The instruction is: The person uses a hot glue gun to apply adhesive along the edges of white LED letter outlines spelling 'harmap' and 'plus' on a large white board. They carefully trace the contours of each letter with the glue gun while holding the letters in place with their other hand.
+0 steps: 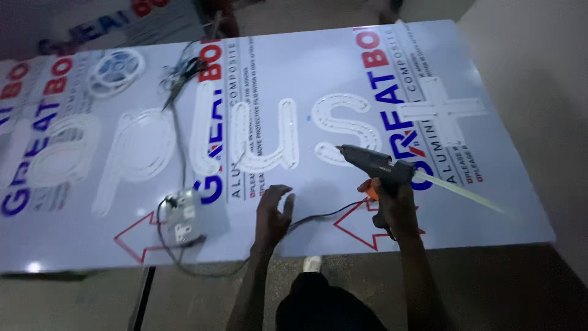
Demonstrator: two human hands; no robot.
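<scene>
**Glue gun over the white letters**

Right hand (395, 205) closed around the grip of a black glue gun (376, 167), orange trigger under the fingers, nozzle aimed left at the lower curve of the white S-shaped letter (340, 125) and just short of it. A pale glue stick (462, 191) juts from the back of the gun, slanting down to the right. A black cord (324, 216) trails from the gun's handle leftward across the sheet.

Left hand (274, 208) open and holding nothing — fingers spread, palm low over the white printed sheet (294, 73), close to the cord and just below the U-shaped letter (269, 138). Contact with the sheet: cannot tell.

Further left, a pale socket block (182, 214) lies on the sheet, dark cable looped around it and dropping past the near edge of the tabletop (520, 236). More white letters (138, 153) run in a row to the left, blurred — a white plus-shaped piece (442, 110) sits at the right end. Near the far edge, a coil of white strip (115, 68) and a tangle of dark wires (180, 73). Below the near edge, a knee in dark cloth (324, 300) and a pale shoe (312, 263) on the floor.
</scene>
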